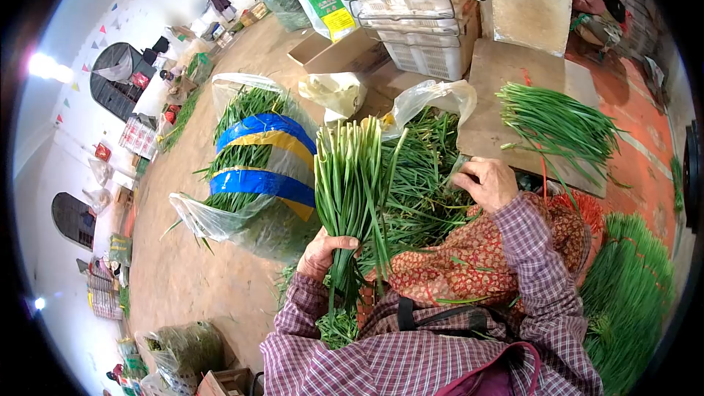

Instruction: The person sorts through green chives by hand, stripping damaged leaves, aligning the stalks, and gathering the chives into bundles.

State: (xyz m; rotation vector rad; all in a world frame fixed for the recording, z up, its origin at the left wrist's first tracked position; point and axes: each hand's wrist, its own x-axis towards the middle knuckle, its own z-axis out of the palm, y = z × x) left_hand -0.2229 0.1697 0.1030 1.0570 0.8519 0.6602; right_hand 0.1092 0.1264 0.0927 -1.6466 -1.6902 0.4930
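My left hand [328, 251] is wrapped round an upright bunch of garlic chives [350, 183], with the pale cut ends at the top. My right hand [485, 182] is beside a loose heap of chives [429, 169] in front of me. Its fingers are curled together at the heap's right edge; what they pinch, if anything, I cannot make out. Right of that hand, a smaller bundle of chives [561, 121] lies on a flat board [488, 103].
A clear bag with blue and yellow bands [264, 187], full of greens, lies to the left. Stacked white crates [418, 59] and a cardboard box [337, 53] stand ahead. Red ties [583, 209] and a large pile of chives [623, 293] are at my right.
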